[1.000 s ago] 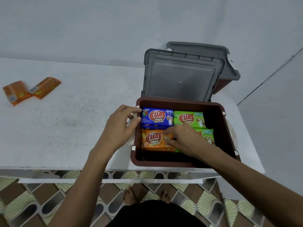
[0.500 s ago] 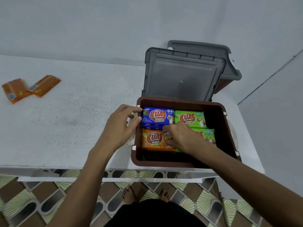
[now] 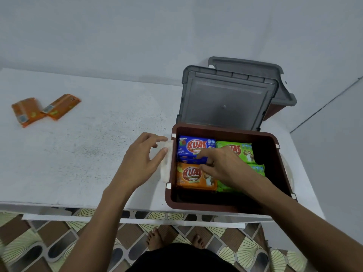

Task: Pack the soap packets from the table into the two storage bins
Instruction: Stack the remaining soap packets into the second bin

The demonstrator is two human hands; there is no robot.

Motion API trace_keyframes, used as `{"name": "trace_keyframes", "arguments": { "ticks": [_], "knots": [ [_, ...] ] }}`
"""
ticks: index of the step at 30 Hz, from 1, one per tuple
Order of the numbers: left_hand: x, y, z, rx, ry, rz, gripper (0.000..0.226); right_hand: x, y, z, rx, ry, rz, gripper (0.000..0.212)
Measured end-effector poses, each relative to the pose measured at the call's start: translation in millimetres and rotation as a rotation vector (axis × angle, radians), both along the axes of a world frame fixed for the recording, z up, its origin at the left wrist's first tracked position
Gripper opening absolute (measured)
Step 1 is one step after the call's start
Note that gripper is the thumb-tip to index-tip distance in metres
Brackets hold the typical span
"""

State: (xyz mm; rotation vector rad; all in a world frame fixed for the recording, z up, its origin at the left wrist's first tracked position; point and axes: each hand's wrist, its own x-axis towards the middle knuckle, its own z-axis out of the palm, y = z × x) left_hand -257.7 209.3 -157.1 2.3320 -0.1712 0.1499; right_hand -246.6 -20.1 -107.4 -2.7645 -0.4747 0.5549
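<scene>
L hand (image 3: 144, 160) palm down, fingers loosely spread, thumb apart from index, holding nothing; L forearm (image 3: 94, 222) runs up from lower left; R hand (image 3: 223, 166) knuckles up, fingers bent w/ tips pointing left; can't tell if it grips; R forearm (image 3: 294, 218) comes in from lower right.

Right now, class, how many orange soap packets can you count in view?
3. Two orange packets lie on the table's far left; a third sits front left in the brown storage bin. More may hide underneath.
</scene>
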Motion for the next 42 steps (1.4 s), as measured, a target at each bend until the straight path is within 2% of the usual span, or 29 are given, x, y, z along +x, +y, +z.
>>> {"name": "trace_keyframes", "arguments": {
  "ticks": [4,9,16,23,29,36,39,42],
  "knots": [
    [6.1,32.5,-2.2,0.013,0.007,0.050,0.028,17.6,19.2,21.6,0.132,-0.077,-0.035,0.029],
    [17.3,87.1,-8.3,0.059,0.003,0.170,0.026,54.0,73.5,35.5,0.248,-0.130,0.046,0.029],
    [35.2,182.2,-22.7,0.140,0.029,0.393,0.025,112.8,188.6,15.0,0.280,-0.125,0.218,0.028],
    [67.9,267.2,-28.7,0.238,0.115,0.644,0.032,165.3,312.6,-19.3,0.214,-0.086,0.380,0.038],
    [98.2,313.3,-39.8,0.304,0.218,0.752,0.044,196.4,396.4,-46.6,0.153,-0.100,0.506,0.046],
    [114.1,335.8,-60.0,0.334,0.390,0.706,0.053,216.3,445.2,-73.1,-0.089,-0.034,0.533,0.072],
    [112.7,338.3,-66.1,0.389,0.432,0.688,0.050,220.8,450.2,-77.6,-0.170,-0.026,0.540,0.072],
    [112.8,338.2,-67.6,0.422,0.404,0.691,0.048,225.0,452.1,-79.6,-0.190,-0.041,0.531,0.062]
  ]
}}
